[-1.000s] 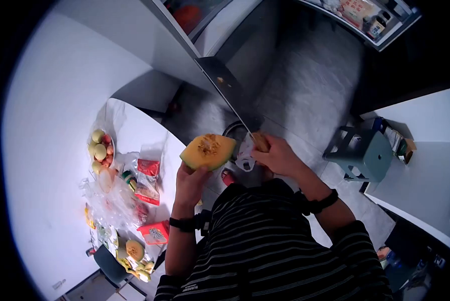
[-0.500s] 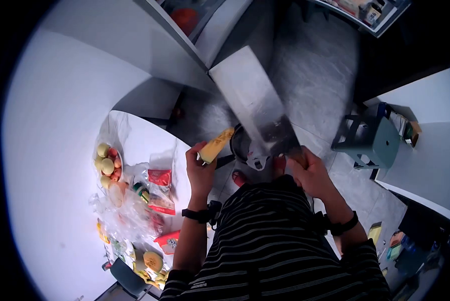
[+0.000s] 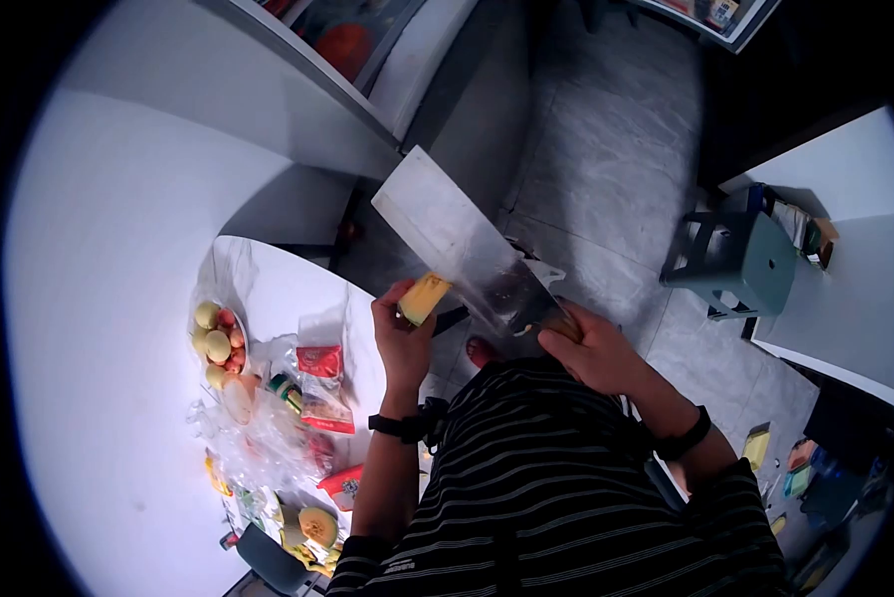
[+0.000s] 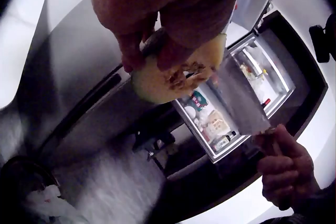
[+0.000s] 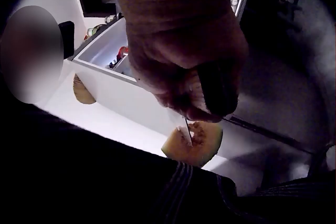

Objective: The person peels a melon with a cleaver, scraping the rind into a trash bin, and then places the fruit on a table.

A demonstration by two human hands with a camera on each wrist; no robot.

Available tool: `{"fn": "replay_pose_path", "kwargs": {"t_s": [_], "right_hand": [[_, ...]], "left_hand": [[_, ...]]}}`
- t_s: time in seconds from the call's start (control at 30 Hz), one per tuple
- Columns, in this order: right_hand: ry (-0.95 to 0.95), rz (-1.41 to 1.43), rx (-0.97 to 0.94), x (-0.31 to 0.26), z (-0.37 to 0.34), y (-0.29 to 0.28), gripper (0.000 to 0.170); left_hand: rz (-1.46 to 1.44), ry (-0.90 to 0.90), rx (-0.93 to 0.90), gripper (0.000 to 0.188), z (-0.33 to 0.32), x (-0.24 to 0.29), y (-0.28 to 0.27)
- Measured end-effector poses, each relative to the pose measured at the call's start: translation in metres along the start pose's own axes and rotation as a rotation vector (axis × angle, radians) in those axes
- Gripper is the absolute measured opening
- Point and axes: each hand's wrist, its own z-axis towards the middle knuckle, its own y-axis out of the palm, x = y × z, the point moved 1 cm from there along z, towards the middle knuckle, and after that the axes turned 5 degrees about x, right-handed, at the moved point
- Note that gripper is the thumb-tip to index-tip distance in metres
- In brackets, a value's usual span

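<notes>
Melon (image 3: 424,300) is sitting gripped in the left hand (image 3: 402,350), and the right hand (image 3: 602,354) is gripping a close knife (image 3: 449,231) that could slip, cutting fingers (image 3: 395,293).

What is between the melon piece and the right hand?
The cleaver's blade lies between the melon piece and the right hand, as the left wrist view shows.

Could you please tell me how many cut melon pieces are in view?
2: one melon piece in the left hand, another melon piece on the table. More may be hidden there.
</notes>
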Motion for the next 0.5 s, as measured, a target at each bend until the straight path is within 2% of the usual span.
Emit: {"fn": "replay_pose_path", "kwargs": {"t_s": [0.17, 0.27, 0.33, 0.5], "right_hand": [[0.052, -0.039, -0.018, -0.003, 0.007, 0.001, 0.033], [0.101, -0.103, -0.009, -0.015, 0.005, -0.001, 0.035], [0.061, -0.047, -0.008, -0.015, 0.004, -0.001, 0.035], [0.112, -0.061, -0.027, -0.01, 0.014, -0.001, 0.037]], "left_hand": [[-0.016, 0.005, -0.011, 0.044, 0.001, -0.007, 0.007], [-0.045, -0.095, -0.013, 0.042, 0.001, -0.008, 0.009], [-0.041, -0.086, -0.006, 0.041, 0.002, -0.003, 0.011], [-0.007, -0.013, 0.006, 0.04, 0.007, -0.012, 0.014]]}}
